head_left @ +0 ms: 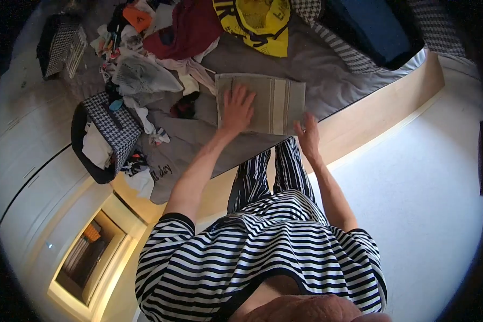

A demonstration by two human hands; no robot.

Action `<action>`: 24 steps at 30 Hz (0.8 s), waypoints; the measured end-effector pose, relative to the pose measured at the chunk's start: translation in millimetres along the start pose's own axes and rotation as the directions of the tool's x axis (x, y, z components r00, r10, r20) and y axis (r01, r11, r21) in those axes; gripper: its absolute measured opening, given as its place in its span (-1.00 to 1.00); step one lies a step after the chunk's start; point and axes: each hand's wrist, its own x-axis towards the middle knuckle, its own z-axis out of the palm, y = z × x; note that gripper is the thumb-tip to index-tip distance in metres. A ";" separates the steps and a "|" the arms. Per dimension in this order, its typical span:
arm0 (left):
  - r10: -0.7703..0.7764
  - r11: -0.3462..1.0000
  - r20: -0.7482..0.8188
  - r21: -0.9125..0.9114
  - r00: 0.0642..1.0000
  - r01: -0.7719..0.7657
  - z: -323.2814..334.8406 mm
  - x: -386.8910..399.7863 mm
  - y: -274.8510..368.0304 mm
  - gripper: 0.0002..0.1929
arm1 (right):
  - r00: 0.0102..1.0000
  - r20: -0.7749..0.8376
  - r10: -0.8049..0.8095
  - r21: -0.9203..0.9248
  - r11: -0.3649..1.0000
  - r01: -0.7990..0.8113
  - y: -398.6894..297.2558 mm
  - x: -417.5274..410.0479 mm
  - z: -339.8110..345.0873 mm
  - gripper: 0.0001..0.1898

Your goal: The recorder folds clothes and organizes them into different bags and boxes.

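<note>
A grey-brown cloth with pale stripes (261, 104) lies flat near the edge of the grey-covered bed (197, 133). My left hand (237, 106) rests on the left part of this cloth, palm down with its fingers spread. At the cloth's lower right corner is my right hand (307, 131), its fingers apart and holding nothing; whether it touches the cloth I cannot tell. Left of the cloth lie a dark sock-like item (185, 105) and a heap of mixed clothes, with a dark red garment (185, 28) on it. Beyond the cloth is a yellow printed fabric item (265, 28).
A houndstooth fabric box (116, 124) holding white cloth lies tilted at the left. Another patterned box (60, 44) stands at the far left. A larger houndstooth container (346, 48) with dark blue contents is at the upper right. The wooden bed side (378, 112) borders the pale floor.
</note>
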 end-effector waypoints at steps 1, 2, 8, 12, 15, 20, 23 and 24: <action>0.018 0.988 0.014 -0.152 1.000 -0.016 1.4 -11.5 8.7 -0.41 | 0.972 0.198 0.129 0.346 0.918 -0.192 -4.8 -3.7 -5.0 -0.57; 0.057 0.949 0.018 -0.310 0.998 -0.049 1.4 -17.5 23.0 -0.37 | 0.909 0.286 0.303 0.209 0.906 -0.368 25.2 -7.8 8.5 -0.58; 0.008 0.937 0.187 -0.343 0.982 0.058 8.9 -58.1 58.3 -0.15 | 0.771 0.470 0.430 0.364 0.701 -0.613 18.5 -15.3 26.2 -0.71; -0.164 0.911 0.187 -0.347 0.969 0.221 4.4 -51.4 64.6 -0.16 | 0.835 0.456 0.308 0.629 0.553 -0.547 -19.3 -13.4 17.5 -0.85; -0.276 0.833 0.114 -0.467 0.954 0.296 -0.2 -43.3 62.6 -0.29 | 0.858 0.434 0.274 0.622 0.598 -0.505 -79.4 -2.7 -1.9 -0.82; -0.561 0.376 0.146 -0.832 0.815 0.409 -31.7 -25.0 60.2 -0.59 | 0.895 0.444 -0.034 0.663 0.685 -0.303 -138.4 26.1 -21.6 -0.62; -0.574 -0.094 0.292 -0.951 0.765 0.293 -48.7 -19.0 52.1 -0.57 | 0.856 0.349 -0.382 0.497 0.849 0.176 -156.6 24.2 -22.8 -0.41; -0.614 -0.328 0.459 -0.888 0.642 0.322 -69.6 -14.9 55.7 -0.58 | 0.756 0.280 -0.592 0.316 0.800 0.509 -156.6 19.6 -23.6 -0.26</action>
